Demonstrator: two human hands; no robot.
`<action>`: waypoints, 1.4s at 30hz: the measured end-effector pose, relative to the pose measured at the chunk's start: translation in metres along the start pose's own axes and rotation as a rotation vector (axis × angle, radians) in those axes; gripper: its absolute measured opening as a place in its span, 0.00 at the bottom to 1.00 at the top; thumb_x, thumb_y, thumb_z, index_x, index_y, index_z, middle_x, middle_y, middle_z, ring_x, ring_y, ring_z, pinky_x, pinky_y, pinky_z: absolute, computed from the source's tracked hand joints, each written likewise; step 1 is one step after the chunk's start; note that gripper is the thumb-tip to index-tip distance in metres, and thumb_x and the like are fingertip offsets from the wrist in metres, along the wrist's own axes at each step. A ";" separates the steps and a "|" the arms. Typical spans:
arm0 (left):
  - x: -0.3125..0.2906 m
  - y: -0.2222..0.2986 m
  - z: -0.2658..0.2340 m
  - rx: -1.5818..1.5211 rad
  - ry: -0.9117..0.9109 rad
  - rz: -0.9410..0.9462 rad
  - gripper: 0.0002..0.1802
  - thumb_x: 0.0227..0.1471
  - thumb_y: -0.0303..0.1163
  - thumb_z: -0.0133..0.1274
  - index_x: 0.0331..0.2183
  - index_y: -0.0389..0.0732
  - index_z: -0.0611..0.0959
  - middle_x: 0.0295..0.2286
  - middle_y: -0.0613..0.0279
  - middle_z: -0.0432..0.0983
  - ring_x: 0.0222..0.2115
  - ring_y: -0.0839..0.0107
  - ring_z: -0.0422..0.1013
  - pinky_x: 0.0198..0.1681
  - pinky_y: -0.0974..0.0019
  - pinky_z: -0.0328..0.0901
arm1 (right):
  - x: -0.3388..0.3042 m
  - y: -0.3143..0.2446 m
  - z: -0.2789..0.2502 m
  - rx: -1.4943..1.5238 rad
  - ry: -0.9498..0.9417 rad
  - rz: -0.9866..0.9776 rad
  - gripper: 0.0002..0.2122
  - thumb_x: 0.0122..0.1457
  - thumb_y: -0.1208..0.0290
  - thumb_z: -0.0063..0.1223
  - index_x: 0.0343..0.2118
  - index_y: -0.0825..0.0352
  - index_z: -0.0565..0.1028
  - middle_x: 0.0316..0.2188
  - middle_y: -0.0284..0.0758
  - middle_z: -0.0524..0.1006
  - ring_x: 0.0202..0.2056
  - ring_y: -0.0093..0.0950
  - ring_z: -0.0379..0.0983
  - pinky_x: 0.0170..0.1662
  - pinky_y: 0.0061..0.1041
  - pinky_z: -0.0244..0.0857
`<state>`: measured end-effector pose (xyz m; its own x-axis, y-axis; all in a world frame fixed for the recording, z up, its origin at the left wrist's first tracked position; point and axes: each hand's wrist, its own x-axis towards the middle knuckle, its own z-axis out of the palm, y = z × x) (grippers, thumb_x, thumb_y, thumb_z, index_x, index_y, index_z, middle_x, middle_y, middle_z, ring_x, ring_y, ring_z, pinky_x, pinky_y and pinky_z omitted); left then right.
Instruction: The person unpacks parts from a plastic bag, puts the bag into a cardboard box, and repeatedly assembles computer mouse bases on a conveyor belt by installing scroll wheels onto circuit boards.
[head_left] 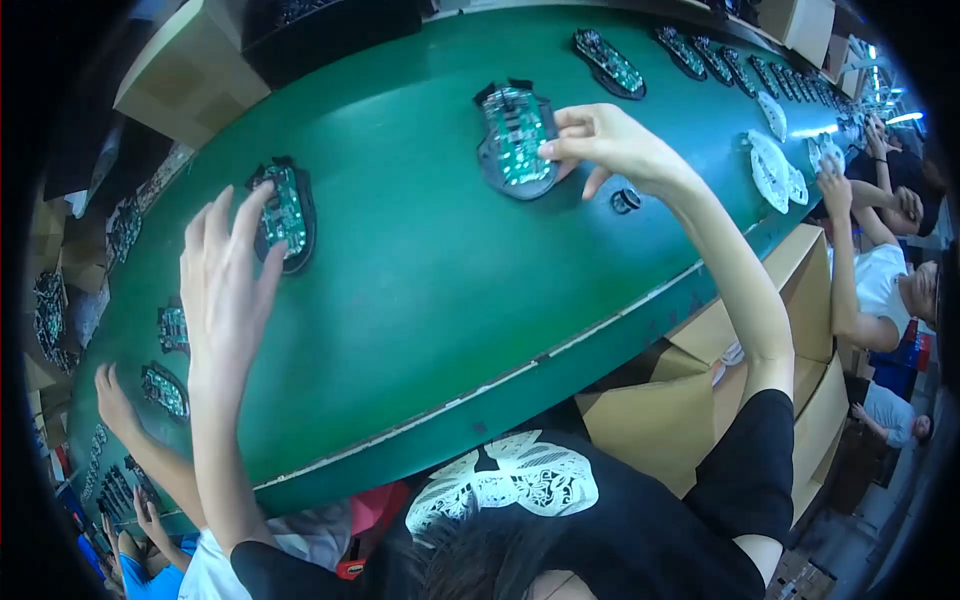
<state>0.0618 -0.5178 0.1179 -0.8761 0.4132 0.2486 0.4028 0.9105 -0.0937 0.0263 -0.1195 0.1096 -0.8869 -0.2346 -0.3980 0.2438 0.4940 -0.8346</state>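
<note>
My right hand (610, 145) pinches the right edge of a dark, mouse-shaped base with a green circuit board (520, 145), thumb on top and fingers at the side. To the left, my left hand (222, 265) reaches over a second such circuit-board base (288, 215). Its fingers are spread, with the forefinger and thumb at the board's left side; whether they press on it is unclear. Beside my right wrist, a small round black part (625, 201) lies on the green table (400, 300).
More board-fitted bases (609, 63) line the far right. White plastic shells (770, 172) lie near the right edge. An open cardboard box (700, 385) stands against the table's near side. A co-worker's hand (115, 400) is close to my left forearm; another co-worker's arm (845, 250) is at right.
</note>
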 end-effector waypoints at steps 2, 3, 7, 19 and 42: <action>-0.004 -0.004 0.007 -0.064 -0.056 -0.031 0.31 0.51 0.32 0.61 0.58 0.48 0.73 0.54 0.45 0.70 0.56 0.47 0.65 0.57 0.51 0.63 | 0.010 0.009 -0.014 0.007 0.042 0.031 0.32 0.55 0.62 0.64 0.56 0.81 0.68 0.36 0.41 0.80 0.35 0.24 0.79 0.25 0.20 0.75; -0.005 -0.006 0.011 -0.129 -0.126 -0.056 0.32 0.51 0.32 0.62 0.58 0.49 0.73 0.55 0.44 0.69 0.57 0.47 0.64 0.58 0.50 0.61 | 0.014 0.012 -0.018 -0.025 0.079 0.036 0.35 0.55 0.61 0.65 0.59 0.81 0.65 0.38 0.40 0.80 0.36 0.24 0.79 0.25 0.20 0.75; 0.000 0.005 0.013 -0.129 -0.076 0.002 0.34 0.51 0.33 0.62 0.59 0.50 0.72 0.56 0.42 0.68 0.57 0.46 0.64 0.58 0.49 0.61 | 0.024 0.015 -0.018 -0.158 0.145 -0.056 0.30 0.59 0.63 0.61 0.61 0.73 0.67 0.41 0.37 0.79 0.39 0.22 0.77 0.27 0.21 0.75; 0.002 0.007 0.027 -0.299 -0.215 -0.076 0.33 0.50 0.34 0.63 0.58 0.50 0.75 0.47 0.46 0.71 0.49 0.50 0.68 0.51 0.53 0.66 | -0.083 0.011 -0.019 -0.713 0.333 -0.143 0.20 0.57 0.71 0.60 0.54 0.61 0.75 0.49 0.40 0.76 0.46 0.38 0.76 0.49 0.34 0.70; 0.046 0.115 0.008 -0.506 0.037 0.302 0.38 0.45 0.32 0.65 0.59 0.49 0.73 0.45 0.51 0.71 0.47 0.51 0.68 0.50 0.51 0.65 | -0.043 0.026 -0.005 -0.824 0.481 -0.193 0.17 0.60 0.58 0.59 0.47 0.64 0.80 0.47 0.38 0.78 0.47 0.38 0.74 0.46 0.37 0.71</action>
<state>0.0655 -0.3940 0.1108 -0.6969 0.6435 0.3166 0.7171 0.6272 0.3040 0.0690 -0.0921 0.1073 -0.9929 -0.0966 0.0689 -0.1117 0.9568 -0.2683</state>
